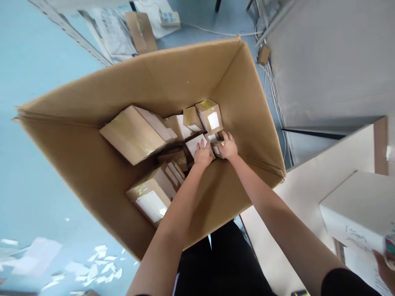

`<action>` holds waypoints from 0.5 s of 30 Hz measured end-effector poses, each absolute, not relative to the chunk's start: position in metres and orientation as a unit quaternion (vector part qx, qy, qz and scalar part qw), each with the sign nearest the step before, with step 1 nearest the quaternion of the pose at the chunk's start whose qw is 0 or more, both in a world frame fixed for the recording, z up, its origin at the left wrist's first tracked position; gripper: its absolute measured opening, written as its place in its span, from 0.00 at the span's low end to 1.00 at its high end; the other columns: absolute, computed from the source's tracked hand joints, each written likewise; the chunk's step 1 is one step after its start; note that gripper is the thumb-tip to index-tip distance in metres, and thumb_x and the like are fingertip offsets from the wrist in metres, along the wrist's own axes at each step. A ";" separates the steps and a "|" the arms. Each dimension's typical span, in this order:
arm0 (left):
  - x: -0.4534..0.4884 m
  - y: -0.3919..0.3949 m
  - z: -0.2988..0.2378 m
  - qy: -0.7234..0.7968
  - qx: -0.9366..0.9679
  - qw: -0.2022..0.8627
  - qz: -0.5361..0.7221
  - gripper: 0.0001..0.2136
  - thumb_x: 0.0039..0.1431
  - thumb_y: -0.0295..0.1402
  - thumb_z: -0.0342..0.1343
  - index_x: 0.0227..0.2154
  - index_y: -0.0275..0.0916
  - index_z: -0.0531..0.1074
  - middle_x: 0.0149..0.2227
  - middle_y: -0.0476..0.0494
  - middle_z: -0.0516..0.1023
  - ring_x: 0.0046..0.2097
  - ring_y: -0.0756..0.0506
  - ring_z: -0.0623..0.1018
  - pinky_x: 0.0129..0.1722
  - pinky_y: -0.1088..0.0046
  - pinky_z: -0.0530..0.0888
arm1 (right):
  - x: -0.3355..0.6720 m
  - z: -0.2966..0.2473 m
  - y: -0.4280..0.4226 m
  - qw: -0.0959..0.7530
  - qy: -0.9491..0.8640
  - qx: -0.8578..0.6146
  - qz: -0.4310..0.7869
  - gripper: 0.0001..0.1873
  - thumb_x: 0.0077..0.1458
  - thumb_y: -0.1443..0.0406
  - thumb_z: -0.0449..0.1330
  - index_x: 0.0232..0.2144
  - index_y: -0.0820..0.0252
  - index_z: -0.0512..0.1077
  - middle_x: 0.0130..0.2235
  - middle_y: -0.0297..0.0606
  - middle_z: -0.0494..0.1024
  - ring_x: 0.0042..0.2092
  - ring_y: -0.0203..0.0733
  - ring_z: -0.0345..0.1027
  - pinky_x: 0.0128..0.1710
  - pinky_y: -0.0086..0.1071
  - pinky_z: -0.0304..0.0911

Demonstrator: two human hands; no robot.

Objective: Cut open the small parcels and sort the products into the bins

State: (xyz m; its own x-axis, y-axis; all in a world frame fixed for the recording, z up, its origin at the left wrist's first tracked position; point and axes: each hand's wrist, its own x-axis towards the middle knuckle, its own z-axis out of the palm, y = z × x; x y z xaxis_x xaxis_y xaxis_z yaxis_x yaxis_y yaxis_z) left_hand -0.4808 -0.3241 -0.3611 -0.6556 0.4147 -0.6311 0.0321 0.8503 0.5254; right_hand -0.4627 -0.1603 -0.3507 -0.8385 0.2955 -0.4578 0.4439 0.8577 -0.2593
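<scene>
Both hands reach down inside a large open cardboard box (148,70). My left hand (203,156) lies with fingers spread on a white-labelled carton (193,144) near the box's right end. Close by, my right hand (228,147) has its thumb and fingers about a small cardboard box (217,150) beside the wall; part of its grip is hidden. Just beyond stands a taped carton (210,115) with a white label. A big carton (132,133) leans to the left, and another labelled carton (151,199) sits nearer me, partly behind my left forearm.
Paper scraps (98,265) litter the blue floor at lower left. A white table (277,230) adjoins on the right, carrying a white box (358,205); another person's hand (384,271) shows at the edge. Cables (273,82) and a power strip (169,18) lie beyond the box.
</scene>
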 end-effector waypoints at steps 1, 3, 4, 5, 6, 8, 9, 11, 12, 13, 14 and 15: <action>-0.480 -0.313 -0.376 0.868 0.127 0.414 0.243 0.39 0.62 0.34 0.60 0.74 0.43 0.54 0.77 0.35 0.47 0.75 0.27 0.52 0.69 0.49 0.65 | -0.465 -0.364 -0.149 0.221 0.937 0.205 -0.175 0.37 0.61 0.64 0.57 0.71 0.63 0.57 0.71 0.55 0.59 0.68 0.61 0.57 0.65 0.52 0.60; -0.476 -0.291 -0.407 0.851 0.124 0.446 0.249 0.39 0.61 0.34 0.61 0.74 0.43 0.54 0.77 0.34 0.47 0.75 0.28 0.54 0.69 0.50 0.65 | -0.468 -0.389 -0.128 0.251 0.929 0.216 -0.164 0.38 0.61 0.65 0.57 0.71 0.62 0.57 0.71 0.55 0.59 0.68 0.60 0.58 0.65 0.51 0.60; -0.474 -0.280 -0.422 0.842 0.123 0.460 0.255 0.40 0.60 0.34 0.62 0.74 0.43 0.53 0.77 0.33 0.48 0.74 0.29 0.56 0.69 0.51 0.65 | -0.468 -0.401 -0.120 0.263 0.926 0.219 -0.160 0.38 0.61 0.66 0.58 0.72 0.61 0.56 0.71 0.54 0.59 0.68 0.60 0.58 0.65 0.50 0.60; -0.472 -0.270 -0.436 0.833 0.122 0.472 0.262 0.40 0.60 0.34 0.62 0.73 0.43 0.53 0.77 0.33 0.48 0.73 0.30 0.58 0.68 0.52 0.65 | -0.467 -0.412 -0.112 0.274 0.923 0.223 -0.155 0.38 0.61 0.66 0.58 0.72 0.61 0.56 0.70 0.54 0.60 0.68 0.59 0.58 0.66 0.50 0.60; -0.470 -0.259 -0.451 0.824 0.122 0.483 0.271 0.41 0.60 0.34 0.63 0.73 0.43 0.53 0.76 0.32 0.49 0.73 0.31 0.61 0.68 0.54 0.65 | -0.465 -0.422 -0.105 0.285 0.919 0.225 -0.151 0.38 0.61 0.66 0.58 0.72 0.60 0.56 0.70 0.54 0.60 0.68 0.59 0.58 0.66 0.49 0.59; -0.467 -0.238 -0.482 0.810 0.122 0.497 0.285 0.41 0.60 0.35 0.63 0.73 0.43 0.52 0.76 0.31 0.51 0.71 0.32 0.64 0.67 0.55 0.66 | -0.461 -0.440 -0.093 0.304 0.914 0.226 -0.147 0.38 0.61 0.66 0.58 0.72 0.61 0.56 0.70 0.55 0.61 0.68 0.58 0.58 0.67 0.49 0.58; -0.465 -0.229 -0.496 0.807 0.120 0.501 0.287 0.41 0.60 0.36 0.63 0.74 0.43 0.52 0.76 0.31 0.51 0.71 0.33 0.64 0.67 0.55 0.66 | -0.459 -0.447 -0.088 0.311 0.912 0.223 -0.148 0.39 0.62 0.67 0.58 0.73 0.62 0.56 0.70 0.56 0.61 0.69 0.58 0.59 0.67 0.49 0.58; -0.462 -0.211 -0.525 0.809 0.107 0.507 0.278 0.42 0.61 0.38 0.63 0.74 0.43 0.50 0.76 0.29 0.50 0.70 0.31 0.65 0.66 0.55 0.67 | -0.454 -0.461 -0.080 0.318 0.912 0.209 -0.154 0.39 0.62 0.66 0.59 0.73 0.61 0.55 0.70 0.56 0.61 0.69 0.58 0.59 0.67 0.49 0.58; -0.460 -0.203 -0.538 0.812 0.099 0.508 0.269 0.42 0.61 0.39 0.63 0.74 0.43 0.49 0.76 0.28 0.49 0.69 0.30 0.66 0.65 0.54 0.68 | -0.452 -0.467 -0.077 0.317 0.914 0.200 -0.157 0.40 0.62 0.66 0.59 0.73 0.60 0.54 0.71 0.54 0.60 0.69 0.58 0.59 0.68 0.49 0.58; -0.458 -0.197 -0.550 0.815 0.093 0.510 0.259 0.43 0.62 0.40 0.63 0.75 0.42 0.48 0.76 0.27 0.48 0.69 0.29 0.67 0.64 0.53 0.69 | -0.450 -0.473 -0.074 0.314 0.917 0.189 -0.159 0.40 0.62 0.66 0.59 0.74 0.59 0.53 0.72 0.53 0.59 0.69 0.57 0.58 0.68 0.49 0.58; -0.455 -0.191 -0.561 0.817 0.089 0.512 0.250 0.43 0.62 0.41 0.63 0.75 0.43 0.48 0.76 0.26 0.46 0.68 0.27 0.67 0.63 0.52 0.70 | -0.449 -0.478 -0.071 0.311 0.920 0.179 -0.159 0.41 0.62 0.66 0.58 0.74 0.58 0.53 0.73 0.52 0.57 0.69 0.57 0.58 0.68 0.48 0.58; -0.453 -0.187 -0.570 0.818 0.087 0.514 0.241 0.43 0.62 0.41 0.62 0.75 0.44 0.47 0.77 0.27 0.46 0.68 0.26 0.67 0.62 0.51 0.70 | -0.448 -0.483 -0.069 0.312 0.922 0.169 -0.157 0.41 0.63 0.66 0.58 0.75 0.57 0.52 0.73 0.51 0.56 0.70 0.56 0.57 0.68 0.48 0.58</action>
